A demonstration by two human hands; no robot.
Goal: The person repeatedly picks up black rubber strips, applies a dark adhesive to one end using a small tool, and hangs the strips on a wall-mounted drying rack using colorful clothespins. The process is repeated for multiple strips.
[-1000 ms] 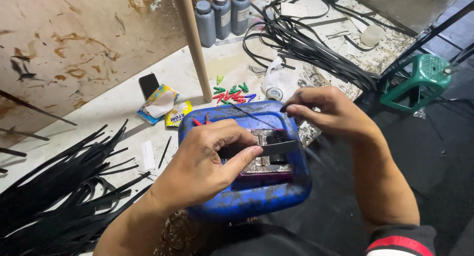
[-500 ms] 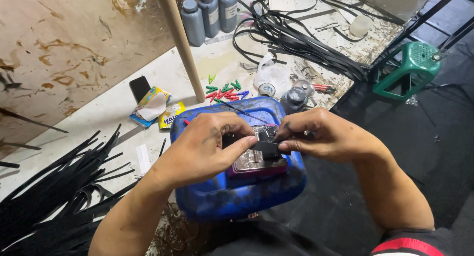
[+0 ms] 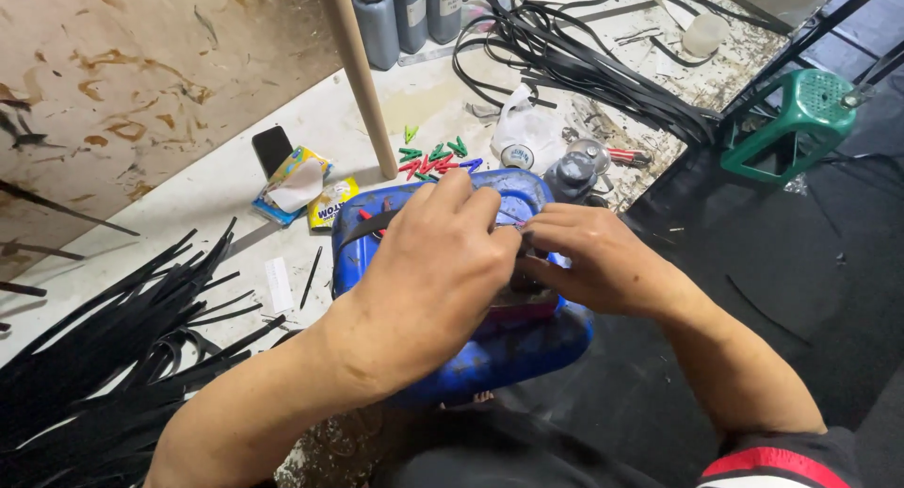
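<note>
I see both hands over a blue plastic container [image 3: 490, 356] in my lap w/ a small metal part [image 3: 527, 295] on top, mostly hidden. Left hand [image 3: 428, 271] arches over it, fingers curled; right hand [image 3: 598, 262] pinches at the part, grip unclear. Black strips [image 3: 104, 356] lie left, colored clips [image 3: 433, 156] beyond, wooden pole [image 3: 363, 83], dark bottles [image 3: 405, 12] far back, green stool [image 3: 796, 121] right

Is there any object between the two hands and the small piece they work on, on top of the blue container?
Nothing visible. The left hand and right hand already rest on the small piece atop the blue container; their fingers hide most of it.
</note>
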